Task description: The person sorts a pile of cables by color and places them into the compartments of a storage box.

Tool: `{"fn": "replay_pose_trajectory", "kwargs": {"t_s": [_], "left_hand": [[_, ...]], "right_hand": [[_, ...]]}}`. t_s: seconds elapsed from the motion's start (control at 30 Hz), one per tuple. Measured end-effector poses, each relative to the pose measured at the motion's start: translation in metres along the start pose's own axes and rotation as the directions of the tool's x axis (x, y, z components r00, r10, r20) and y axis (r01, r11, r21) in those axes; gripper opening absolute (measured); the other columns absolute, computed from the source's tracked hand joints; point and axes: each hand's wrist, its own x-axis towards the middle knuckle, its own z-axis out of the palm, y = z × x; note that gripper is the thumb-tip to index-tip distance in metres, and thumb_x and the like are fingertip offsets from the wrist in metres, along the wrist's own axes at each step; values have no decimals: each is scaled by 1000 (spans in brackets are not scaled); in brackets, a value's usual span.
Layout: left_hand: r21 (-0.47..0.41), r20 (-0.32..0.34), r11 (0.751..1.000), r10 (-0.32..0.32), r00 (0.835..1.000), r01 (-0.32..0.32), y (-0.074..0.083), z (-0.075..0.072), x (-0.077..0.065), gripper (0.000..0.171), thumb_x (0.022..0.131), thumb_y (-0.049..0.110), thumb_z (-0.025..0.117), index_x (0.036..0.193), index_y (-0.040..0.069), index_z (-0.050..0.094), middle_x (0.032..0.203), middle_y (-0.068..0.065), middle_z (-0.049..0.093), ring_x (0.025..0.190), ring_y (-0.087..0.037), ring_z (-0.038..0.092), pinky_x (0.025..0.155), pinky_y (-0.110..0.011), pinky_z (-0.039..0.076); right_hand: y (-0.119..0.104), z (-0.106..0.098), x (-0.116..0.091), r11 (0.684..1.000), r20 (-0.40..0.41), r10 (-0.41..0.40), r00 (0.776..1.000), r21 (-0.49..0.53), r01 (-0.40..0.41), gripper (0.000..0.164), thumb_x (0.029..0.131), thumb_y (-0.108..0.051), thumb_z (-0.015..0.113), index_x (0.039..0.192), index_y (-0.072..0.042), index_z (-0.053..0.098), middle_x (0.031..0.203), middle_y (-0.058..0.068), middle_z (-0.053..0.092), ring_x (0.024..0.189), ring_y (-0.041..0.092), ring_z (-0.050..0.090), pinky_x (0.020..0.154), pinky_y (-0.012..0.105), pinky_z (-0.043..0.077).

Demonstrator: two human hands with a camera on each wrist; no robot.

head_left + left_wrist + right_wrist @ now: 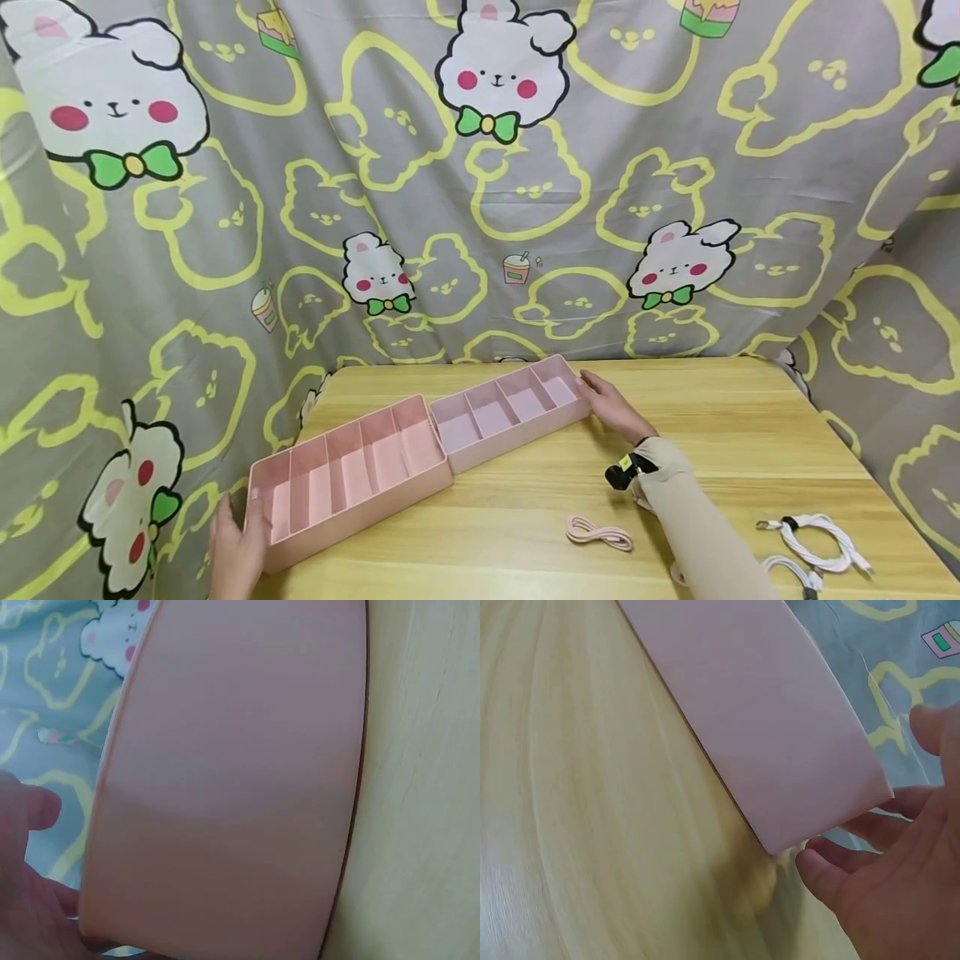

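A long pink divided box (360, 504) stands on the table at left, with several open compartments. End to end with it, a narrower lilac-pink divided box (517, 429) angles up toward the back right. My left hand (238, 546) is at the near left end of the pink box, its fingers reaching behind that end and the thumb apart from the wall in the left wrist view. At the far right end of the lilac-pink box, my right hand (613, 407) touches the end wall with its fingers, thumb raised off it in the right wrist view.
A coiled pink cable (600, 533) lies in front of the boxes. White cables (825, 546) sit at the right front, partly cut off by the frame. A patterned curtain (525, 192) hangs behind the wooden table (712, 392).
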Motion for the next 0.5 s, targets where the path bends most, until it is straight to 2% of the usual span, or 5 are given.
{"fn": "replay_pose_trajectory", "kwargs": {"t_s": [0.13, 0.23, 0.3, 0.4, 0.5], "left_hand": [[34, 3, 999, -1, 1000, 0, -7, 1, 2, 62, 111, 36, 31, 149, -12, 33, 114, -37, 60, 119, -54, 52, 101, -60, 42], [61, 30, 998, -12, 999, 10, -9, 2, 3, 58, 112, 36, 30, 146, -10, 39, 83, -18, 63, 98, -43, 57, 86, -49, 43], [65, 56, 997, -32, 998, 28, -8, 3, 4, 60, 112, 37, 27, 150, -9, 37, 86, -17, 62, 98, -42, 57, 86, -48, 43], [17, 97, 998, -59, 994, 57, -7, 4, 5, 63, 113, 37, 22, 155, -9, 32, 118, -36, 58, 118, -51, 53, 102, -60, 43], [-40, 128, 994, -95, 987, 101, -9, 2, 7, 66, 113, 37, 18, 160, -9, 20, 148, -44, 36, 143, -60, 32, 118, -71, 26]], "right_hand": [[4, 6, 5, 996, 13, 5, 1000, 89, -6, 63, 115, -33, 29, 163, 6, 18, 170, 29, 18, 160, 45, 12, 131, 57, 12], [8, 10, 9, 988, 30, 11, 999, 156, -16, 59, 115, -29, 27, 163, 5, 18, 171, 27, 16, 161, 43, 9, 132, 55, 9], [9, 10, 9, 985, 25, 20, 999, 171, -24, 57, 115, -26, 26, 163, 5, 19, 171, 26, 16, 161, 42, 9, 132, 54, 9], [10, 9, 8, 985, 10, 31, 999, 167, -32, 55, 115, -23, 25, 162, 5, 21, 170, 26, 18, 161, 43, 9, 132, 54, 9], [10, 9, 10, 985, 9, 32, 999, 170, -33, 54, 114, -21, 26, 162, 5, 23, 170, 27, 20, 160, 43, 11, 132, 54, 10]]}}
